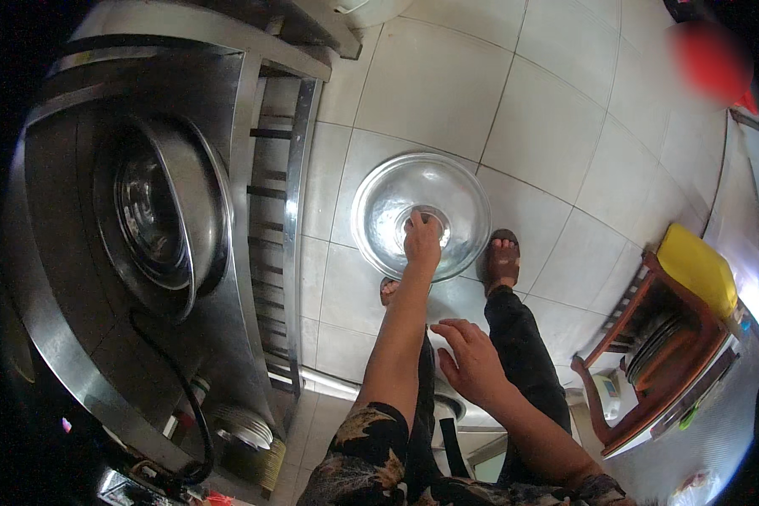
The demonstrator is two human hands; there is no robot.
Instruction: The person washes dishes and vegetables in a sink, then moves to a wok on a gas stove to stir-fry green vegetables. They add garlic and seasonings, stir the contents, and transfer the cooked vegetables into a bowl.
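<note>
My left hand (422, 240) reaches down onto the centre of a round, shiny metal lid (379, 212), its fingers closed around the middle where the knob sits. My hand and the low angle of view partly hide that knob. The lid is in front of my feet, over the tiled floor; whether it touches the tiles I cannot tell. My right hand (474, 360) is held in the air before my right leg, fingers loosely apart and holding nothing.
Along the left runs a metal shelf unit (246, 253) with nested metal basins (209, 240), a black hose (183, 373) and stacked plates (246, 427). To the right, a brown stand (702, 297) holds more plates (654, 348) beside a yellow container (696, 272). My sandalled foot (503, 259) stands close to the lid.
</note>
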